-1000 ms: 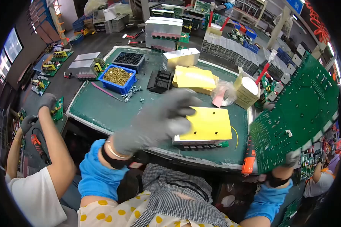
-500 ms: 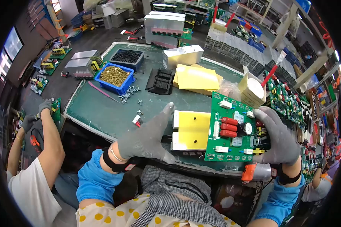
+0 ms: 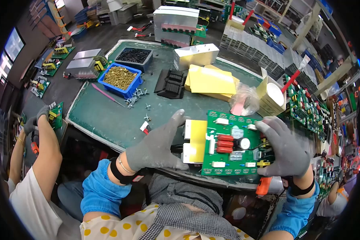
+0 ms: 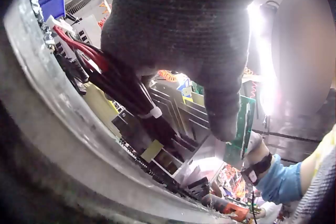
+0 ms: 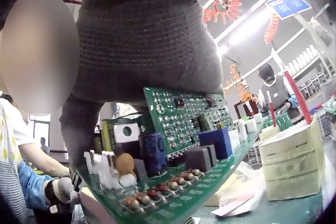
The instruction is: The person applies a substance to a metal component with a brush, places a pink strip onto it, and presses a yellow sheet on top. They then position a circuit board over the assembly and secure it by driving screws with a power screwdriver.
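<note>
My gloved right hand (image 3: 286, 148) grips a green circuit board (image 3: 237, 120) by its right edge, fingers at the far corner and thumb at the near one. The board has red components and stands over a metal housing (image 3: 187, 154), hiding most of it. A yellow sheet (image 3: 198, 140) on the housing shows at the left. My gloved left hand (image 3: 154, 148) is spread at the housing's left end, thumb and forefinger wide apart near its corners. Red and black wires (image 4: 86, 50) run beneath the left palm in the left wrist view.
A blue bin of brass parts (image 3: 128, 94), loose screws (image 3: 138, 96), a black plastic part (image 3: 169, 84) and yellow sheets (image 3: 212, 78) lie farther back. A carton (image 3: 270, 96) stands at the right. An orange-handled tool (image 3: 263, 186) is by the near edge. Another person works at the left.
The right hand has swung the board from the right, turned its component side up and brought it leftward over the housing. The left hand has drawn back to the housing's left end.
</note>
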A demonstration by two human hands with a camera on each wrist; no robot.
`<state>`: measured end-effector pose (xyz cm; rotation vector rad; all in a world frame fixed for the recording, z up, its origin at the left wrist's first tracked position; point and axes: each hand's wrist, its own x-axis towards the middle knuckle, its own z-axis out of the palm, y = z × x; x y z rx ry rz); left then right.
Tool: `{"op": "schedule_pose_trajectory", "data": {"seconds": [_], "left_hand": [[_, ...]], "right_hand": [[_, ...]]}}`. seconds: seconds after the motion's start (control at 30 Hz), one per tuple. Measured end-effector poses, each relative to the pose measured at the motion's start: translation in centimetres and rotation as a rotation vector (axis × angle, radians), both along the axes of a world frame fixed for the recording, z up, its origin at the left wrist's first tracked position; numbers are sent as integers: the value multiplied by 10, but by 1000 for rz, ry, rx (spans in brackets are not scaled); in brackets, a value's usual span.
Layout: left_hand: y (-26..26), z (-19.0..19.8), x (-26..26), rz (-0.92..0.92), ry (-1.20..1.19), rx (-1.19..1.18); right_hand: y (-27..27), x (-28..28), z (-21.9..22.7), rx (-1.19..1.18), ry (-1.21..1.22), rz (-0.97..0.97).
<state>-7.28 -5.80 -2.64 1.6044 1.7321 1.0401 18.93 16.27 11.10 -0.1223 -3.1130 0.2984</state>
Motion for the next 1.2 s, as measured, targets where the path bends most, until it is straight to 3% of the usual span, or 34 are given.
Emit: {"op": "schedule_pose_trajectory", "data": {"seconds": [0.3, 0.9, 1.0, 1.1, 1.2], "left_hand": [[-1, -6, -1, -33, -6, 106], [-3, 0, -1, -26, -15, 18], [-4, 21, -7, -93, 254, -37], [7, 46, -3, -79, 290, 212], [29, 70, 14, -76, 566, 159]], "right_hand": [[5, -20, -18, -2, -53, 48], [22, -34, -20, -19, -246, 82], [16, -35, -19, 4, -294, 35], [15, -35, -16, -25, -313, 23], [14, -35, -17, -13, -317, 23]]}}
